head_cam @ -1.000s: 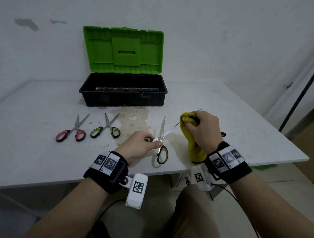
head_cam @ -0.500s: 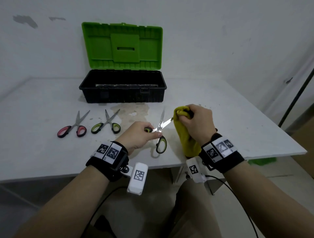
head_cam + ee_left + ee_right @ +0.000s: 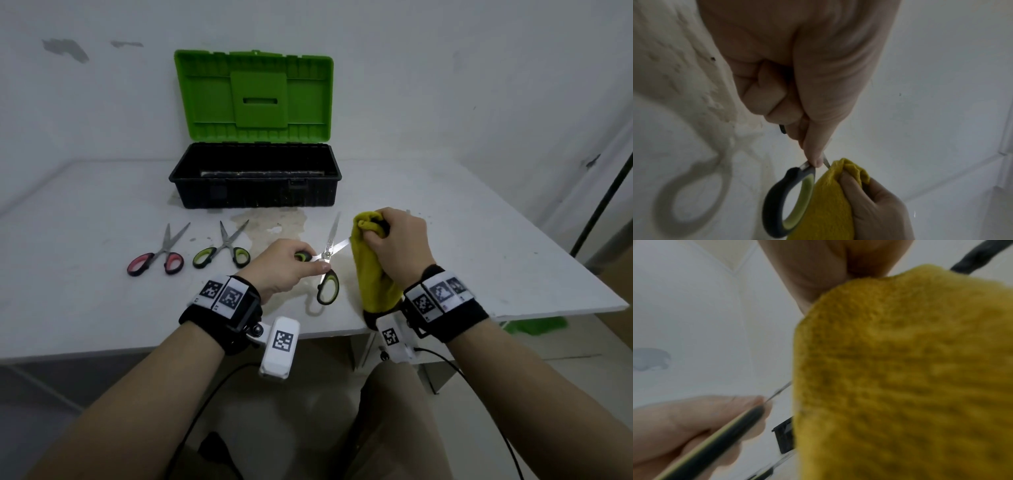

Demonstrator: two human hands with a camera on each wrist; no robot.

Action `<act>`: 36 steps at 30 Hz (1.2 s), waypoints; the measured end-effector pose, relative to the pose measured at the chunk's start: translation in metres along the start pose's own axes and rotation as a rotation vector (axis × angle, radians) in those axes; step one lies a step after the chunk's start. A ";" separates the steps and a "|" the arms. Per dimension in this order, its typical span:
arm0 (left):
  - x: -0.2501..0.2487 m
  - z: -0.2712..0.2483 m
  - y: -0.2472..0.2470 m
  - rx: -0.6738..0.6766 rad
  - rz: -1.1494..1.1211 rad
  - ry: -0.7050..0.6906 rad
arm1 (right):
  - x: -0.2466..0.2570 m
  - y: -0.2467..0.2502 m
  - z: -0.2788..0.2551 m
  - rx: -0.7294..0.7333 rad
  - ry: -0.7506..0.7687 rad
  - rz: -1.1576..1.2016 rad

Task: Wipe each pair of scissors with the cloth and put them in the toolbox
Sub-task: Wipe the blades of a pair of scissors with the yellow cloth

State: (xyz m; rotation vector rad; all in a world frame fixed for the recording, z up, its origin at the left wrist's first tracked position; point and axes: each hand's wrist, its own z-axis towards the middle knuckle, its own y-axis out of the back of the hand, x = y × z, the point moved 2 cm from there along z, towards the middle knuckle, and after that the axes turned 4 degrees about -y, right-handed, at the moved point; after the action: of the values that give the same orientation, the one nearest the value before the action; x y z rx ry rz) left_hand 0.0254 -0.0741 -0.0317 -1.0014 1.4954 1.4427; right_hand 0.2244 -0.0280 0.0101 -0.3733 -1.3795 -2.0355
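My left hand [image 3: 291,265] grips one handle of the green-and-black scissors [image 3: 328,270], which are spread open above the table; the other handle loop [image 3: 789,201] hangs free. My right hand [image 3: 397,246] pinches a yellow cloth [image 3: 371,270] around the tip of one blade; the other blade [image 3: 334,231] points away, bare. In the right wrist view the cloth [image 3: 900,369] fills most of the frame beside the held scissors handle [image 3: 719,443]. Two more pairs lie on the table at the left: red-handled scissors [image 3: 157,255] and green-handled scissors [image 3: 222,251]. The black toolbox [image 3: 255,192] stands open behind them.
The toolbox's green lid [image 3: 253,96] leans back against the wall. A brownish stain [image 3: 274,226] marks the white table [image 3: 68,291] in front of the box. A dark pole [image 3: 603,209] stands at the right beyond the table edge.
The cloth and my right hand stay wrapped on the same blade, with only a small slide along it. The left hand's grip is unchanged.
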 end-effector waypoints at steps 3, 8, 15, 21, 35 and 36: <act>0.005 -0.002 0.004 0.008 -0.041 0.062 | -0.012 0.013 0.008 -0.076 -0.086 0.047; 0.005 0.001 0.010 0.001 -0.083 0.152 | -0.006 0.026 0.001 -0.111 -0.067 0.177; 0.006 0.000 0.017 -0.043 -0.186 0.079 | -0.006 0.017 0.000 0.063 -0.183 0.422; 0.004 0.000 0.020 -0.123 -0.389 0.116 | 0.003 0.011 -0.009 0.239 -0.269 0.501; 0.006 0.000 0.004 -0.370 -0.356 0.014 | 0.016 -0.013 -0.035 0.066 0.187 0.123; 0.006 0.000 0.004 -0.391 -0.366 0.014 | 0.016 -0.013 -0.037 0.042 0.204 0.126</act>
State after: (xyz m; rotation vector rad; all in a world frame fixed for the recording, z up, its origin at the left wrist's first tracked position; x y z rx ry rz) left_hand 0.0198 -0.0745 -0.0361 -1.4389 0.9856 1.4829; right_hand 0.2082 -0.0638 -0.0051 -0.2215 -1.2409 -1.8830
